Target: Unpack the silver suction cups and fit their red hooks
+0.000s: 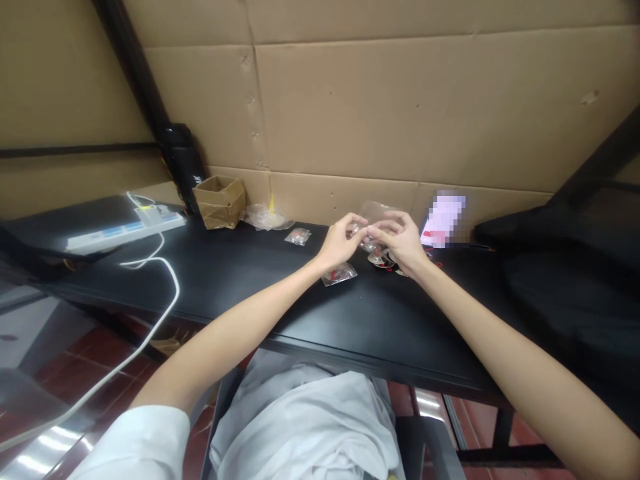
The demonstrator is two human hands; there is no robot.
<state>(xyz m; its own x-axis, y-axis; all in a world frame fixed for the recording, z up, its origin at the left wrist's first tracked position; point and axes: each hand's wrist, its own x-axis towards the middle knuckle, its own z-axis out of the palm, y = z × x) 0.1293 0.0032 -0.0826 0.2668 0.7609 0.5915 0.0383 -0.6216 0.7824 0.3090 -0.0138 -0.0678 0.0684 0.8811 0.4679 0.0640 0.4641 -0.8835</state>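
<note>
Over the black table, both my hands meet around a clear plastic bag point(379, 212). My left hand point(345, 239) pinches its left side, thumb and fingers closed. Against it, my right hand point(400, 241) grips the other side with bent fingers. Whether something lies inside the bag I cannot make out. Below my hands sits a small heap of round pieces with red bits point(381, 259), partly covered by my right hand. A small clear packet with something red in it point(340, 274) lies under my left wrist. Farther left is another small packet point(299, 236).
A brown cardboard box point(220, 203) and a crumpled clear bag point(267, 217) stand at the back left, near a black bottle point(183, 163). A white power strip point(125, 230) trails a cable. A lit phone point(443, 220) leans at the back; a black bag point(565, 267) is on the right.
</note>
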